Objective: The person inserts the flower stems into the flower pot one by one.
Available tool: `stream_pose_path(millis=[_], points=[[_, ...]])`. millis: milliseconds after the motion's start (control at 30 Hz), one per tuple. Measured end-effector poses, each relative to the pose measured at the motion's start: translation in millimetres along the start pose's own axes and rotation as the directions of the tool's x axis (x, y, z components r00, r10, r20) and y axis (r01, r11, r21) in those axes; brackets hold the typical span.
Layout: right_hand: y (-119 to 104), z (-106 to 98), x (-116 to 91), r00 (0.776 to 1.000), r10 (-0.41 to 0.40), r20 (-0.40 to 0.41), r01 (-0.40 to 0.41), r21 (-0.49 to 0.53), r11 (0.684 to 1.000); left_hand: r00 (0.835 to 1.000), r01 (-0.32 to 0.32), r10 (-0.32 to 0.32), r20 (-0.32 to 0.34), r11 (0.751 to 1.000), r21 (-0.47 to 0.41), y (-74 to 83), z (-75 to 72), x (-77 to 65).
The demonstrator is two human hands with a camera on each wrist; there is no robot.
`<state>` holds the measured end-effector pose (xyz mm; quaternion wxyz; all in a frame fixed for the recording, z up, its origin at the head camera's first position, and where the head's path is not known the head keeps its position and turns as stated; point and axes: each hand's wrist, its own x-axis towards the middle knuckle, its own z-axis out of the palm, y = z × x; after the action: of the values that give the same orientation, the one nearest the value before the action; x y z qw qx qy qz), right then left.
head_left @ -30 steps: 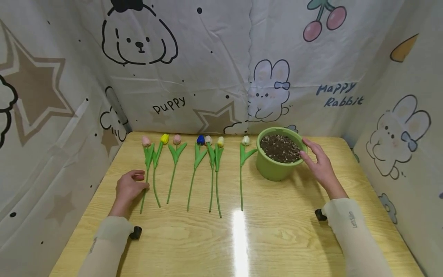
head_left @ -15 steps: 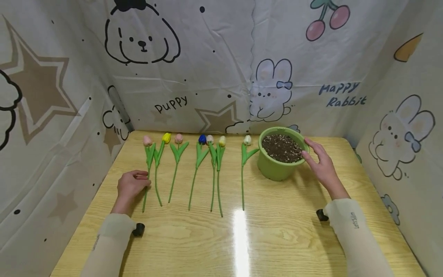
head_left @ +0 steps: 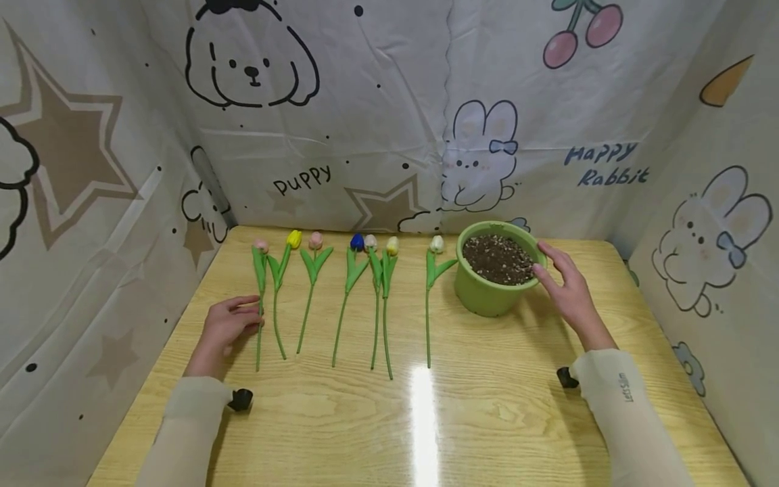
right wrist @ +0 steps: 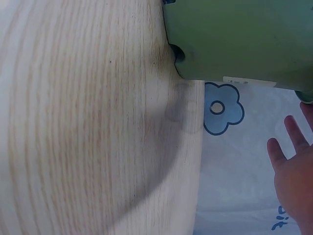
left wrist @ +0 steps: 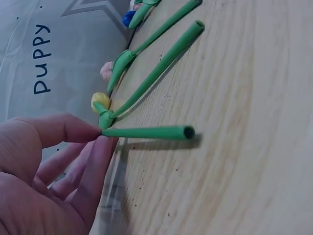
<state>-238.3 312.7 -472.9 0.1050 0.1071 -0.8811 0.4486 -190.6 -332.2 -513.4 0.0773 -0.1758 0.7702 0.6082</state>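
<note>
My left hand (head_left: 228, 323) pinches the green stem of the leftmost artificial tulip (head_left: 260, 270), a pink one, between thumb and forefinger. The stem's hollow lower end (left wrist: 188, 132) sticks out past the fingertips in the left wrist view, and the hand hides the bloom there. Beside it lies a yellow tulip (head_left: 294, 239). My right hand (head_left: 571, 291) touches the right rim of a green flowerpot (head_left: 487, 297) with thumb and fingertips, fingers spread and fairly straight. Dark soil (head_left: 498, 260) fills the pot near its rim. In the right wrist view, the pot's side (right wrist: 239, 44) overhangs the wooden table.
More tulips lie in a row, stems toward me: a pink one (head_left: 315, 241), a blue one (head_left: 357, 241), a pale pink one (head_left: 370, 242), a pale yellow one (head_left: 392, 246) and a white one (head_left: 437, 244). Printed cloth (head_left: 377, 122) encloses the wooden table (head_left: 328, 433).
My left fingers have shifted on the pink tulip's stem, which has turned slightly and now lies straighter, its lower end further right. The right hand stays at the pot's rim.
</note>
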Motion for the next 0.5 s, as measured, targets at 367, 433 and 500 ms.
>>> stream_pose_path(millis=[367, 433, 500], points=[[5, -1, 2, 1.000, 0.013, -0.012, -0.013, 0.015, 1.000, 0.999, -0.032, 0.031, -0.014, 0.996, -0.079, 0.5, 3.7, -7.6], [5, -1, 2, 1.000, 0.022, -0.010, -0.022, 0.020, 1.000, 0.999, -0.046, 0.044, -0.019, 0.995, -0.094, 2.6, 4.5, -10.3], [4, -1, 2, 1.000, 0.030, -0.011, -0.029, 0.021, 0.999, 0.997, -0.071, 0.069, -0.016, 0.992, -0.105, 5.3, 5.7, -12.8]])
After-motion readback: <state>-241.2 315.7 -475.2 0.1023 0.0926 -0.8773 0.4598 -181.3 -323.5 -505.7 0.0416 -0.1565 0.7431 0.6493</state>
